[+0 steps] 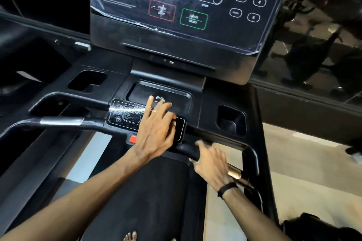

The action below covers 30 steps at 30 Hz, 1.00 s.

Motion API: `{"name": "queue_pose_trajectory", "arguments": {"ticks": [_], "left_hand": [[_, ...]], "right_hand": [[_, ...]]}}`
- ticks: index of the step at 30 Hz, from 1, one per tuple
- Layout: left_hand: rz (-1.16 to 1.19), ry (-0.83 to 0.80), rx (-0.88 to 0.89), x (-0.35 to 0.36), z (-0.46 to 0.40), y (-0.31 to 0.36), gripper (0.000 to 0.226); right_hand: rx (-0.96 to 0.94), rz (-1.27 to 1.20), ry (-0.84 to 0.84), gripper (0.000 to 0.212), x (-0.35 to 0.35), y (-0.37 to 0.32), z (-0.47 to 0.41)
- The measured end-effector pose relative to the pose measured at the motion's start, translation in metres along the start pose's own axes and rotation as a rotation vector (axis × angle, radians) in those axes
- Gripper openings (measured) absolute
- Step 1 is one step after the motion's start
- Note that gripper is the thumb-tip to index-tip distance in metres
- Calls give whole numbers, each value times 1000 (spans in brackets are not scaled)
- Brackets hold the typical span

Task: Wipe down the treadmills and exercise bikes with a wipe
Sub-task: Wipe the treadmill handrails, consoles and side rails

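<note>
The treadmill (172,92) fills the view, its lower control panel (127,115) streaked at the left end. The left hand (156,123) lies flat with fingers spread on the panel's right end; the right hand (210,162) curls around the front handlebar (238,175). No wipe shows, so bare fingers may smear the panel or press a button.

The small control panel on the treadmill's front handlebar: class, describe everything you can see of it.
The small control panel is a glossy black, rounded rectangular plate mounted on the middle of the front handlebar, below the recessed tray. Thin white outlines mark its buttons, including a play triangle. Its top is streaked with scratches or glare. The left hand lies flat over its right half, fingers straight. A red tab sits just beneath it.
</note>
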<state>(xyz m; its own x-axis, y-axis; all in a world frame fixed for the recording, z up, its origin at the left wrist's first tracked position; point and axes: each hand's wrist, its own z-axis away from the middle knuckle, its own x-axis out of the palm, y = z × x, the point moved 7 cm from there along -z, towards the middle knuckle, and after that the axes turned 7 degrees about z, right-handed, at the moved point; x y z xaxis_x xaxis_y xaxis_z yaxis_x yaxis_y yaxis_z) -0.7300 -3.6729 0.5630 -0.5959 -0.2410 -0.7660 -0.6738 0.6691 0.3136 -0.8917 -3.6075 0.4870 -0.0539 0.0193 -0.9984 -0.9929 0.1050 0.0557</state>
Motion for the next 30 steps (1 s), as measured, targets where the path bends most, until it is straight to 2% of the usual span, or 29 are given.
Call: {"name": "queue_pose_trajectory", "arguments": {"ticks": [4,9,13,18,22,25,28,30], "left_hand": [[4,-20,-9,-5,16,-5,18],[6,-33,-20,-6,27,1,18],[24,-66,10,0,27,14,21],[57,-83,78,7,21,34,23],[82,-82,106,12,18,44,21],[105,-91,129,15,19,52,19],[125,-98,139,16,22,56,20],[135,-95,143,16,23,58,21]], "right_hand": [[-40,78,-14,37,-14,-48,-20],[-6,98,-36,23,-18,-49,-20],[-26,48,16,16,-23,-48,-19],[-31,-31,117,29,-14,-36,-8],[68,3,194,31,2,0,13],[146,-27,203,24,18,40,30],[188,-63,183,33,35,78,51],[147,-109,178,42,37,91,63]]}}
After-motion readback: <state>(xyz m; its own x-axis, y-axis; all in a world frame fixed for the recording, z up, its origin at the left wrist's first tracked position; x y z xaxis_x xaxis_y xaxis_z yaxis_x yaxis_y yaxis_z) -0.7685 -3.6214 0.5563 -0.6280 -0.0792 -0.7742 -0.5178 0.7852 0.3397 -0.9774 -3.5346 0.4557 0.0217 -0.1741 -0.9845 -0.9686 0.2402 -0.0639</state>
